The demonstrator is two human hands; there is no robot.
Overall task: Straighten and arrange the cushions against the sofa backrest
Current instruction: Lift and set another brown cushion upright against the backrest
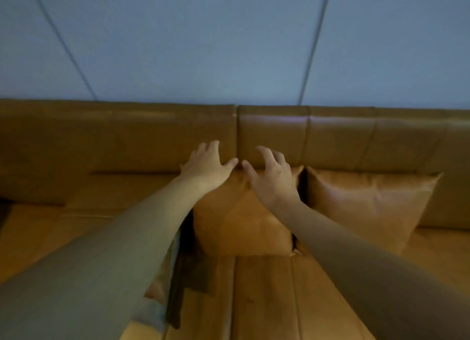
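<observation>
I have my left hand (207, 165) and right hand (273, 179), fingers spread, gripping nothing, at the top of the centre cushion (241, 225) leaning on the sofa backrest (127, 136); a second cushion (368, 205) stands just beside it.

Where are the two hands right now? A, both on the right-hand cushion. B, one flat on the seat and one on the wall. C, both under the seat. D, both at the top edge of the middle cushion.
D: the left hand and right hand sit side by side with fingers spread at the top of the middle cushion, which leans on the sofa backrest.
</observation>
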